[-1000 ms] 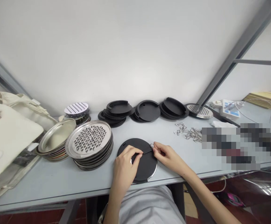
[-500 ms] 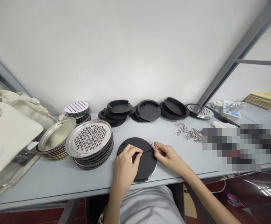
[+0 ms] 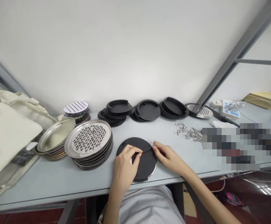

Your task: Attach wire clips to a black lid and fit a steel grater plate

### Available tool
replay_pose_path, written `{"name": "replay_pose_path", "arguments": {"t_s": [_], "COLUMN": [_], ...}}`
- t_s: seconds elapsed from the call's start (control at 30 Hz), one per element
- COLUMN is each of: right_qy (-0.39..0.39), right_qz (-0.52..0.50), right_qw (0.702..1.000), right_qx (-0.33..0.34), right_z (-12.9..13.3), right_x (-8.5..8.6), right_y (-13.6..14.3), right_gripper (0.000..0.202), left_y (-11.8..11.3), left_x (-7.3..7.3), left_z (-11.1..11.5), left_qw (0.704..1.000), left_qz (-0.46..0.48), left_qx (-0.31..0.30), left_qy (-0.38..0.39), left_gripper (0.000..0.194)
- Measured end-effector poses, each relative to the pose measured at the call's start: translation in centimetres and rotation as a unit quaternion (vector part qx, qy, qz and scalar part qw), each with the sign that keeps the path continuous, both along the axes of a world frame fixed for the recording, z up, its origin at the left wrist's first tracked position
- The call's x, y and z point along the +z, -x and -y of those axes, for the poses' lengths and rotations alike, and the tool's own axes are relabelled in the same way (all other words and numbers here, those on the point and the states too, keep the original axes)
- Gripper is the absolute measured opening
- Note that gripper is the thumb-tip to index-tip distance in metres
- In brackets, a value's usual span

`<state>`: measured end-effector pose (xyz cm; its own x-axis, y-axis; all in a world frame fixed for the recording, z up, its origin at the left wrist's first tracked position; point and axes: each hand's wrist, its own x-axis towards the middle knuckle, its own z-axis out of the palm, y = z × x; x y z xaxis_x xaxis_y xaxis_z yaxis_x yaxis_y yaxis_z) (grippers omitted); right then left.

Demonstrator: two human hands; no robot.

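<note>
So the round matte-black disc (image 3: 146, 166) with a sliver of shiny metal along its lower-right rim sits flat on the pale grey table (image 3: 168, 133), near the front edge. The left hand (image 3: 126, 163) lies over its left side, thumb and index tips meeting at a thin dark line; can't tell if they're pinching it or just pressing. The right hand (image 3: 166, 154) has its fingertips closed on a small silvery wire ring (image 3: 151, 144) at the upper-right rim.

Progress-wise, I'd call this disc half-done: the ring's at the rim, but I can't see whether it's attached. A pile of loose silvery wire pieces (image 3: 193, 134) lies off to the right, plus three stacks of black plastic discs (image 3: 148, 111) along the wall, so plenty looks unhandled.
</note>
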<state>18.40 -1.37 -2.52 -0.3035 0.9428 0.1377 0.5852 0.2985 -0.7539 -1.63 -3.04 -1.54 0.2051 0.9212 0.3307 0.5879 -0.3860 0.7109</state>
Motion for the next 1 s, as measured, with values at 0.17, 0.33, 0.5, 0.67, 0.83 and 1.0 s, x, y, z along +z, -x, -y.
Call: {"name": "replay_pose_path", "arguments": {"t_s": [0.17, 0.33, 0.5, 0.67, 0.83, 1.0], "right_qy": [0.003, 0.013, 0.02, 0.024, 0.024, 0.023], "right_qz": [-0.005, -0.005, -0.007, -0.017, -0.017, -0.008], "right_qw": [1.0, 1.0, 1.0, 1.0, 1.0, 1.0], "right_qx": [0.002, -0.001, -0.002, -0.004, -0.01, 0.001], "right_z": [0.06, 0.03, 0.08, 0.09, 0.05, 0.07], "right_x": [0.15, -0.12, -0.11, -0.04, -0.06, -0.15], "right_y": [0.03, -0.05, -0.04, 0.01, 0.05, 0.0], "right_gripper": [0.031, 0.032, 0.032, 0.033, 0.033, 0.031], "left_y": [0.05, 0.05, 0.02, 0.05, 0.03, -0.02], "left_x": [0.19, 0.17, 0.19, 0.22, 0.14, 0.16], "left_z": [0.16, 0.16, 0.19, 0.28, 0.33, 0.28], "left_qw": [1.0, 1.0, 1.0, 1.0, 1.0, 1.0], "left_qz": [-0.007, -0.009, -0.001, 0.004, 0.003, 0.006], "left_qx": [-0.01, -0.006, -0.005, -0.007, -0.007, -0.006], "left_qy": [0.002, 0.006, 0.005, 0.005, 0.001, 0.003], "left_gripper": [0.017, 0.017, 0.016, 0.017, 0.016, 0.016]}}
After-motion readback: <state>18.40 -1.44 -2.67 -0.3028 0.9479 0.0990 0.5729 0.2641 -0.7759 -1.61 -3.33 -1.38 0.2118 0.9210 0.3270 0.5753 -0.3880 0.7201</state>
